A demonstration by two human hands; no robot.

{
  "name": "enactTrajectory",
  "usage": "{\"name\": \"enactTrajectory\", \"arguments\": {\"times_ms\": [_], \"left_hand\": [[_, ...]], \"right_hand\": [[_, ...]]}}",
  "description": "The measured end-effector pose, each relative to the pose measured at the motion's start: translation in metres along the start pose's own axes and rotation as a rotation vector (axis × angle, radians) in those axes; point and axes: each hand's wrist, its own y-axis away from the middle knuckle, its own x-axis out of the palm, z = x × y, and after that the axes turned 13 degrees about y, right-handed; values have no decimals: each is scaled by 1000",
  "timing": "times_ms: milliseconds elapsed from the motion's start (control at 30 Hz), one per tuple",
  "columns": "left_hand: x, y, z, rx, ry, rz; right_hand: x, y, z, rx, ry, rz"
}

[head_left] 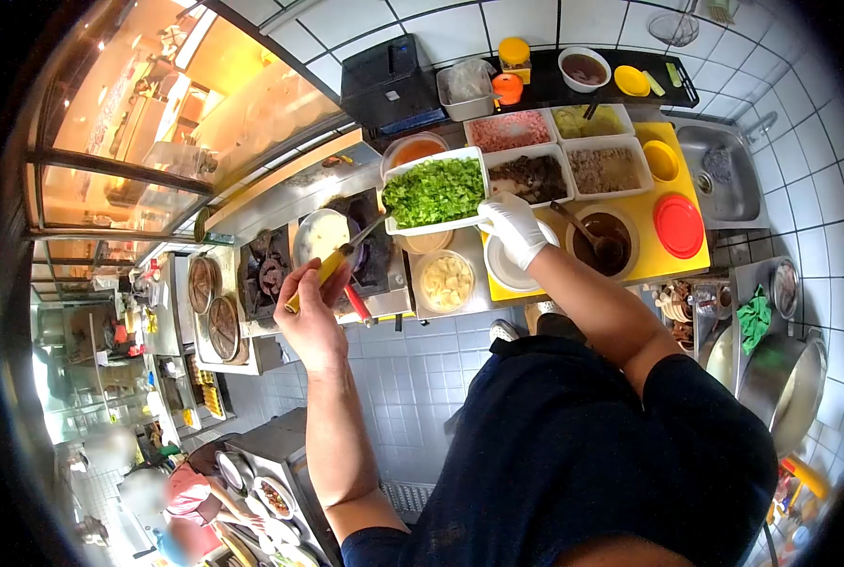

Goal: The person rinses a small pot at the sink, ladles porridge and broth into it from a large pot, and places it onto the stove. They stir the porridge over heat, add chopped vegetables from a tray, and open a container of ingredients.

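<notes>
My left hand [313, 317] is wrapped round the yellow handle [331, 266] of a utensil. Its metal end [373, 228] points towards a white container of chopped greens [434, 192]; whether it is a spatula or a knife I cannot tell. Below that hand, a frying pan [306, 248] holding something pale sits on the stove, with its red handle [357, 302] towards me. My right hand [516, 227], in a white glove, is closed at the near right corner of the greens container. Beneath the glove is a white bowl [512, 274], partly hidden.
Containers of pink diced food [509, 130], dark pieces [531, 180] and brownish mince [603, 170] stand behind. A bowl of dark sauce with a ladle [606, 248], a red lid [678, 226] and a bowl of pale slices [447, 283] are nearby. Another person [195, 491] works lower left.
</notes>
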Motion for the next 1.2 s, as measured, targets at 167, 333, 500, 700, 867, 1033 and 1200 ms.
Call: {"name": "enactTrajectory", "arguments": {"times_ms": [167, 333, 500, 700, 867, 1033, 1200], "left_hand": [[-1, -13, -3, 33, 16, -12], [-11, -20, -4, 42, 87, -63], [-34, -24, 0, 16, 214, -119], [-69, -24, -3, 45, 346, -266], [-91, -17, -4, 200, 219, -328], [-152, -31, 84, 551, -645, 51], [-188, -25, 128, 705, -1316, 498]], "right_hand": [[-1, -14, -10, -21, 63, -1], [4, -22, -11, -5, 119, 29], [23, -11, 5, 64, -16, 29], [35, -9, 1, 106, -69, 62], [33, -2, 1, 125, -33, 63], [32, 6, 5, 121, -20, 48], [28, 13, 6, 116, -1, 57]]}}
